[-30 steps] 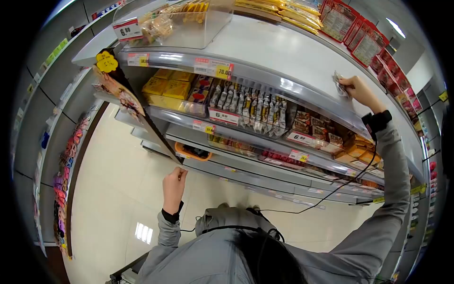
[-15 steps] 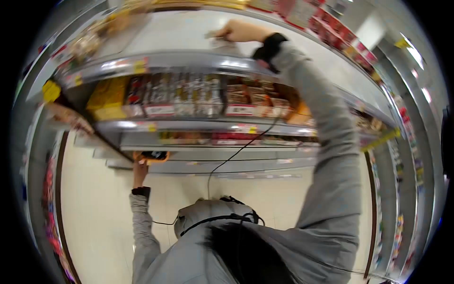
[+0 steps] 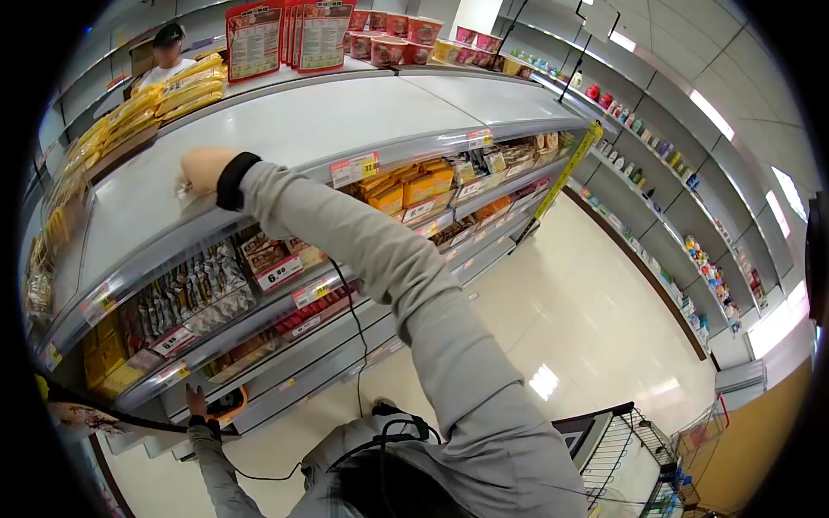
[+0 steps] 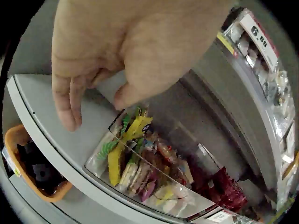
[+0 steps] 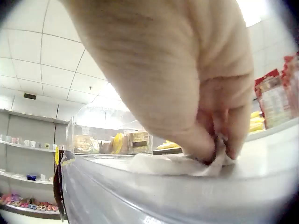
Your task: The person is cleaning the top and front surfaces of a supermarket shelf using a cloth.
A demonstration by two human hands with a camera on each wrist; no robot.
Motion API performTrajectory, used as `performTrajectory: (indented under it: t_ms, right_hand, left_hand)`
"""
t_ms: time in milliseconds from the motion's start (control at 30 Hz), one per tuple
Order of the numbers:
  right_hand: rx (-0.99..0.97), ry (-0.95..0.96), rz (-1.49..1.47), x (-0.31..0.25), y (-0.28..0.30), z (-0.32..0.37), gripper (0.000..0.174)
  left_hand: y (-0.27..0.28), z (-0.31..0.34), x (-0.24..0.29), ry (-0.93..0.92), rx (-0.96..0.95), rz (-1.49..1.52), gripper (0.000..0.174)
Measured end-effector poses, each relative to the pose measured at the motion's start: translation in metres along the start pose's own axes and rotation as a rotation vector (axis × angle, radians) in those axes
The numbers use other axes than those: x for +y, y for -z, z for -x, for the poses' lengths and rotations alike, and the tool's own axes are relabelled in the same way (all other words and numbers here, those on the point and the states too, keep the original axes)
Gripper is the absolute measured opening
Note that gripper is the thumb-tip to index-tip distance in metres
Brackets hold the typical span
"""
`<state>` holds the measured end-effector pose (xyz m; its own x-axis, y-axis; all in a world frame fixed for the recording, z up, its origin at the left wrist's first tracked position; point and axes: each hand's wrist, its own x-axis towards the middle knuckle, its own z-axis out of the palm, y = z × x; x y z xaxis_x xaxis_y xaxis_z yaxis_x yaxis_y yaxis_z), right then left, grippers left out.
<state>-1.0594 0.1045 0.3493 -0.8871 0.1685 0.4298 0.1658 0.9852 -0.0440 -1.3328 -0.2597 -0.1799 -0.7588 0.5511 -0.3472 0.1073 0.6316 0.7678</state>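
Low at the display, the left hand hangs with loosely curled fingers, holding nothing, over a grey metal shelf ledge beside an orange plastic basket. Higher up, the right hand pinches a crumpled white cloth against the flat white top shelf. Yellow snack packets lie beyond it.

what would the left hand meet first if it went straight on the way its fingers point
The left hand would most likely meet the grey shelf ledge just beyond its fingertips; the orange basket lies past that. Depth is unclear.
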Motion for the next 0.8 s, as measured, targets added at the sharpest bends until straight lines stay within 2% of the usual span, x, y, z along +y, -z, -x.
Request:
performTrajectory:
  t_ms: [33, 100, 133, 167, 200, 233, 267, 300, 333, 367, 467, 533, 567, 633, 667, 700, 800]
  right_hand:
    - [-0.021, 0.023, -0.026, 0.004, 0.005, 0.004, 0.019]
    - [-0.039, -0.101, -0.093, 0.013, 0.032, 0.036, 0.024]
    - [-0.14, -0.057, -0.135, 0.018, 0.047, 0.047, 0.024]
    - [-0.168, -0.148, -0.225, 0.039, 0.037, 0.042, 0.021]
    - [-0.151, -0.091, -0.376, 0.051, 0.034, 0.044, 0.02]
    - [-0.177, -0.027, -0.325, 0.05, 0.042, 0.047, 0.034]
    - [-0.182, -0.027, -0.321, 0.061, 0.033, 0.041, 0.038]
    - [-0.22, -0.081, -0.342, 0.047, 0.047, 0.047, 0.041]
    - [-0.2, -0.101, -0.385, 0.041, 0.052, 0.05, 0.044]
    - [-0.156, -0.035, -0.211, 0.042, 0.051, 0.048, 0.043]
    - [-0.169, -0.019, -0.172, 0.039, 0.052, 0.045, 0.037]
    - [-0.123, 0.137, -0.116, 0.038, 0.057, 0.044, 0.029]
    - [-0.123, 0.145, -0.126, 0.036, 0.061, 0.045, 0.029]
    - [0.005, -0.015, 0.106, 0.024, 0.069, 0.054, 0.027]
    - [0.086, 0.087, 0.073, 0.03, 0.071, 0.056, 0.031]
    - [0.089, -0.003, 0.158, 0.015, 0.086, 0.068, 0.035]
    - [0.467, 0.122, 0.185, -0.003, 0.12, 0.104, 0.031]
  left_hand:
    - [-0.002, -0.002, 0.004, 0.016, -0.005, -0.056, 0.064]
    - [-0.005, 0.003, 0.022, 0.027, -0.057, -0.013, 0.064]
    - [0.002, 0.01, 0.026, 0.042, -0.098, 0.025, 0.064]
    - [-0.009, -0.03, -0.015, -0.176, -0.026, 0.046, 0.063]
    - [-0.018, -0.06, -0.046, -0.394, 0.048, 0.051, 0.062]
    - [-0.022, -0.069, -0.047, -0.544, -0.059, -0.081, 0.062]
    - [-0.006, -0.077, -0.048, -0.679, -0.176, -0.218, 0.063]
    - [-0.008, -0.065, -0.038, -0.373, -0.222, -0.022, 0.064]
    - [-0.008, -0.027, -0.002, -0.071, -0.2, 0.19, 0.065]
    - [-0.01, -0.02, 0.011, -0.016, -0.205, 0.223, 0.064]
    - [-0.024, -0.008, 0.023, -0.02, -0.213, 0.211, 0.064]
    - [-0.031, -0.007, 0.023, -0.01, -0.144, 0.263, 0.062]
    - [-0.035, -0.012, 0.019, -0.002, -0.134, 0.262, 0.062]
    - [-0.031, -0.014, 0.008, -0.15, -0.153, 0.145, 0.06]
    - [-0.033, -0.012, 0.009, -0.081, -0.103, 0.252, 0.058]
    - [-0.035, -0.012, 0.01, -0.084, -0.065, 0.184, 0.056]
    - [-0.037, 0.004, 0.02, -0.101, -0.034, 0.101, 0.055]
